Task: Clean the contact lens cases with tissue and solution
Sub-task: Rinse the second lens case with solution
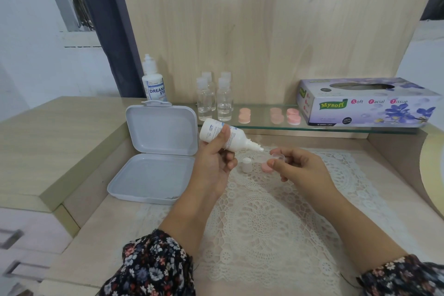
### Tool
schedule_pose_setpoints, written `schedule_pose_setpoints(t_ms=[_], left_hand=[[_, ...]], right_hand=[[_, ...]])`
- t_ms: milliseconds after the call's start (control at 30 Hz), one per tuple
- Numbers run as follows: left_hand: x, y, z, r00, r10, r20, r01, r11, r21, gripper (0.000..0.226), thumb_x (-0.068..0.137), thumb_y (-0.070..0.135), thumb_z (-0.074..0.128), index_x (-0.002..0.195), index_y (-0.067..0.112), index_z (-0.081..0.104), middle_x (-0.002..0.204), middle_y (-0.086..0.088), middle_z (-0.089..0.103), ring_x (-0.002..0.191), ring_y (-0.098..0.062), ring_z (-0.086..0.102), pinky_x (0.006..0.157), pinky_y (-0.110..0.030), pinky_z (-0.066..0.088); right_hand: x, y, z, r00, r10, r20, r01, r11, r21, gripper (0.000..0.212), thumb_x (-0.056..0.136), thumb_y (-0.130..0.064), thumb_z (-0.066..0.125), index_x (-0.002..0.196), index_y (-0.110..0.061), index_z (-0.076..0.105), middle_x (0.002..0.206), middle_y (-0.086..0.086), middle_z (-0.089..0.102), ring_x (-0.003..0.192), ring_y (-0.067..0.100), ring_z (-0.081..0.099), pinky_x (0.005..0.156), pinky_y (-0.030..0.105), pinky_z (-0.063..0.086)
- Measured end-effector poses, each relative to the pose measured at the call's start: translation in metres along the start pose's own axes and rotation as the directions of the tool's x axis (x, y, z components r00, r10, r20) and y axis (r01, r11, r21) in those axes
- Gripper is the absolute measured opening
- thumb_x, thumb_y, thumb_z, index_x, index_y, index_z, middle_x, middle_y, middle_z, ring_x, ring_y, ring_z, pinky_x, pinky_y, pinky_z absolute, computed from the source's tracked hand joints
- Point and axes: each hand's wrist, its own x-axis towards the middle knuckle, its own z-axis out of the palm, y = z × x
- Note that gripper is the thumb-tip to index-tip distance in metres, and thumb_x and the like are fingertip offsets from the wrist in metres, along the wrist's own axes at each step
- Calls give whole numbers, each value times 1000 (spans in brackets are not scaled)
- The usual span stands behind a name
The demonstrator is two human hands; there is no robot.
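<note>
Standing bottle: a second solution bottle (153, 81), capped, stands upright at the upper left of the frame, behind the open box.
Open box: a grey hinged box (156, 154) lies open left of centre, its lid propped upright against the back, just beside the left hand.
Left hand: the left hand (216, 166) grips the white solution bottle (223, 134) round its middle, thumb laid across the label, fingers curled behind.
Bottle tilt: the bottle leans nozzle-down toward the right, its tip just above the rim of the clear case held opposite.
Cap: the bottle's white cap (247, 165) stands on the lace mat (264, 218) below the nozzle, between the two hands.
Pink lid: a pink lid (266, 168) lies on the mat just beside the cap, under the right fingers.
Right hand: the right hand (298, 168) pinches a small clear lens case (277, 156) between thumb and fingertips, holding it mouth-up at the centre of the frame, above the mat.
Shelf: on the glass shelf (264, 125) behind stand four clear small bottles (216, 98) and several pink lens cases (271, 115).
Tissue box: a purple tissue box (365, 103) sits on the shelf at the upper right.
</note>
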Motion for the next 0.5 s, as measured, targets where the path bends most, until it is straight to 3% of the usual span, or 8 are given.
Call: schedule_pose_setpoints(t_ms=[233,500], left_hand=[[0,1,0,1000,-3,3,3,1000,11,47,70,32,70,106,9,51,77,-6,59,43,-7,38,36,-18,32],[-1,1,1,1000,-3,2,3,1000,5,45,69,32,70,103,9,52,68,-1,60,43,-7,39,36,-18,33]], right_hand=[[0,0,0,1000,6,5,-6,1000,6,17,80,-14,75,96,-20,71,62,-3,58,52,6,52,59,13,48],[0,0,0,1000,0,1,0,1000,-3,17,80,-13,75,97,-18,71,62,-3,59,51,5,52,58,11,47]])
